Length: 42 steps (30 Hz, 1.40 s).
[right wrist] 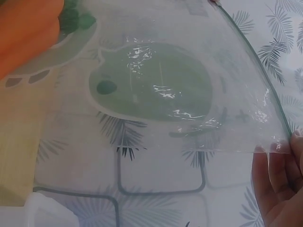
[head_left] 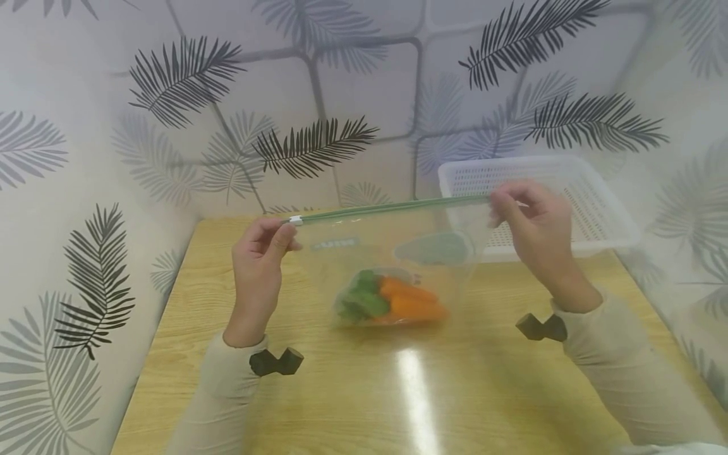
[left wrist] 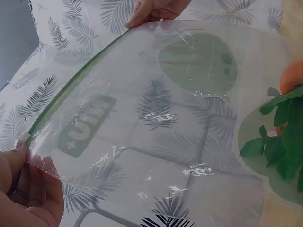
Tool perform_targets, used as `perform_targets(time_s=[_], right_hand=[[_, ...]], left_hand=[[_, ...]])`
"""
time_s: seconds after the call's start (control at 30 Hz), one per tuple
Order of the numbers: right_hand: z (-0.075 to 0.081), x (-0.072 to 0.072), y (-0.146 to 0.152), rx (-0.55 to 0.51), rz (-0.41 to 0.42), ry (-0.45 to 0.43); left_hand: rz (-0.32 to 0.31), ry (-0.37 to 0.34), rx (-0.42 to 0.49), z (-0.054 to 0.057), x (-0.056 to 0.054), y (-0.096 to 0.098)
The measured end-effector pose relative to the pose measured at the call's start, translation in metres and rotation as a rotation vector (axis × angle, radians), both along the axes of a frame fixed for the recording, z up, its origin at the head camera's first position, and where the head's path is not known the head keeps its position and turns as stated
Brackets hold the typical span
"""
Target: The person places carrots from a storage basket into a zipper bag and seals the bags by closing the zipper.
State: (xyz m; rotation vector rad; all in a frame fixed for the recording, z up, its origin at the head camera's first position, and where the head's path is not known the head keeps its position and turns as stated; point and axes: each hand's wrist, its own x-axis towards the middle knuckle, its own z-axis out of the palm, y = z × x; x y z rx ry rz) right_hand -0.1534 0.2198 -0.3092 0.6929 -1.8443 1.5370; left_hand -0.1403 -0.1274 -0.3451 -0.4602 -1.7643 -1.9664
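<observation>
A clear zip bag (head_left: 341, 265) with a green top seal (head_left: 392, 206) and green printed shapes is stretched between both hands. My left hand (head_left: 258, 265) pinches its top left corner, right at the white slider (head_left: 295, 220). At the opposite top corner, my right hand (head_left: 537, 234) pinches the bag between thumb and fingers. Orange carrots (head_left: 412, 300) and a green leafy vegetable (head_left: 364, 297) lie at the bottom of the bag. In the left wrist view the green leaves (left wrist: 284, 137) show close up; the right wrist view has a carrot (right wrist: 28, 33) at its upper left.
Behind the right hand stands a white perforated plastic basket (head_left: 603, 221) at the table's back right. The wooden table (head_left: 188, 328) lies beneath the bag. Walls with a feather pattern (head_left: 364, 82) close in the back and both sides.
</observation>
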Motion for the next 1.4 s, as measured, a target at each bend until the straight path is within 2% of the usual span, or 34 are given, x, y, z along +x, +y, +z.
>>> perform_targets(time_s=[0.13,0.2,0.33,0.47,0.57,0.63,0.73,0.83,0.9,0.97,1.03,1.4], right_hand=[[-0.001,-0.001,0.000,0.003,0.005,0.004],[-0.002,-0.001,0.001,0.021,-0.020,-0.004],[-0.006,-0.008,0.006,0.035,-0.060,-0.069],[-0.008,-0.016,0.014,0.114,-0.103,-0.162],[0.003,-0.014,0.013,0.208,-0.147,-0.196],[0.013,-0.012,0.009,0.256,-0.171,-0.153],[0.023,-0.014,0.003,0.341,-0.179,0.014],[0.030,-0.018,-0.010,0.428,-0.090,0.213],[0.034,-0.019,-0.023,0.506,0.000,0.288],[0.038,-0.018,-0.039,0.571,0.084,0.326],[0.040,-0.016,-0.054,0.633,0.126,0.341],[0.036,-0.021,-0.124,0.687,0.232,0.449]], left_hand=[[0.003,-0.014,-0.002,0.000,0.001,0.001],[-0.013,-0.017,0.000,0.000,0.001,0.001],[-0.032,-0.022,-0.024,-0.001,0.000,0.000],[-0.043,-0.061,-0.043,-0.003,-0.001,-0.002],[-0.051,-0.087,-0.053,-0.003,-0.001,-0.002],[-0.050,-0.096,-0.063,-0.003,0.000,-0.001],[-0.038,-0.100,-0.081,-0.001,0.001,0.001],[-0.029,-0.102,-0.092,0.000,0.002,0.003],[-0.023,-0.102,-0.093,0.001,0.003,0.005],[-0.023,-0.100,-0.091,0.002,0.003,0.006],[-0.027,-0.095,-0.090,0.002,0.003,0.007],[-0.081,-0.049,-0.067,0.002,0.002,0.012]])
